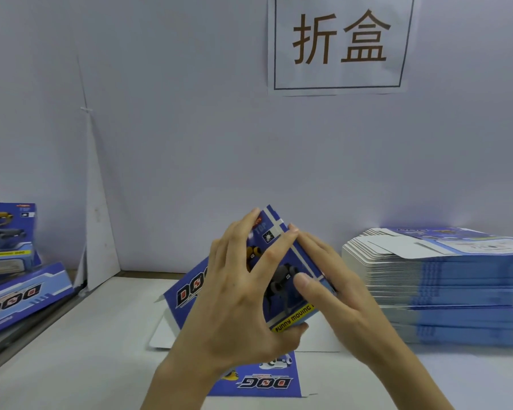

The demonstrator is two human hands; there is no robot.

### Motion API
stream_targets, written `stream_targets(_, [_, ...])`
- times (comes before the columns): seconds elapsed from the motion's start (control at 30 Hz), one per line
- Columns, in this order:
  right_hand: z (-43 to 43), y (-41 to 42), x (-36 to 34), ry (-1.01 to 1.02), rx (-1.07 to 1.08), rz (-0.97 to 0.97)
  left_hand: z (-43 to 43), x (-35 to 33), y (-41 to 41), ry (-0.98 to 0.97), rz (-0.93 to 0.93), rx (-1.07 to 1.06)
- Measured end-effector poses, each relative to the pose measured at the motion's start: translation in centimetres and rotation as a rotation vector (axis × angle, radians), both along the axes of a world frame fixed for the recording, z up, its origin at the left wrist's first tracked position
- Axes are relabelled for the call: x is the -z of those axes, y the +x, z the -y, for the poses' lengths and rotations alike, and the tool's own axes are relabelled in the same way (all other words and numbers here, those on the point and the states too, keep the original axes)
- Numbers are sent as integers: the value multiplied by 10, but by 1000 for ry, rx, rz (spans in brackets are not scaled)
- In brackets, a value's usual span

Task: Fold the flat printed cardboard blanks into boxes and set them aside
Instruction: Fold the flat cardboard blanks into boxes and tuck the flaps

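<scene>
1. Surroundings. A tall stack of flat blanks (pixel 444 285) lies to the right of the blank (pixel 282 261), close to the right hand's (pixel 335 279) knuckles and reaching about as high as them. 2 folded boxes (pixel 15 261) sit well to the left of the blank, one upright and one lying tilted in front of it. A paper sign (pixel 341 44) with 2 brown characters hangs on the wall panel (pixel 190 143) above and behind the blank.

2. Work piece. The blank is held at the centre of the table (pixel 80 350), raised and tilted, top corner pointing at the wall panel. Its print is blue with a robot-dog picture, a "DOG" logo on the left panel and a yellow strip along the lower edge. 1 printed panel lies flat on the table near the person, logo upside down. A white flap rests on the table at the lower left.

3. Grip. The left hand (pixel 240 294) grips the blank, fingers spread over the printed face, thumb hooked under the yellow strip. The right hand pinches the right fold, thumb on the face, fingers laid along the side. Both index fingertips meet near the top corner.

4. Clearance. A band of white tabletop separates the blank from the folded boxes. A dark ledge bounds the table on that side.
</scene>
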State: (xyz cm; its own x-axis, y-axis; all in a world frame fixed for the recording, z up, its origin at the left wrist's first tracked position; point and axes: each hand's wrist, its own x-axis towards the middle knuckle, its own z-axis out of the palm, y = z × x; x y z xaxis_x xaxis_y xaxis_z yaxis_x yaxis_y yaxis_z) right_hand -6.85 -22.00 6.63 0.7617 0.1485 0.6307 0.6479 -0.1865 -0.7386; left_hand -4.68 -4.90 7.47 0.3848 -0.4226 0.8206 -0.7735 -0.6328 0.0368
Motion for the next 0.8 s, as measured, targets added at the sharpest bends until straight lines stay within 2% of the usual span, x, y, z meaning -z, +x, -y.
stream_targets(0.13, [3, -1, -3, -101, 70, 41, -3, 0, 1, -34, -22, 31])
stream_targets(0.23, [4, -2, -6, -36, 120, 86, -2, -1, 2, -68, -32, 33])
stream_targets(0.4, [16, -7, -14, 310, 139, 173, -14, -10, 4, -401, -336, 292])
stream_targets(0.47, [19, -9, -16, 353, 88, 156, -23, -12, 6, -511, -476, 420])
stream_targets(0.57, [18, -9, -18, 381, 22, 134, -27, -9, 5, -636, -839, 799])
stream_targets(0.6, [16, -9, -18, 404, 15, 128, -25, -7, 5, -659, -899, 880])
stream_targets(0.73, [11, -11, -20, 407, 123, 193, -12, -5, 6, -828, -894, 854])
stream_targets(0.8, [6, -12, -17, 382, 86, 205, -7, -7, 6, -894, -901, 867])
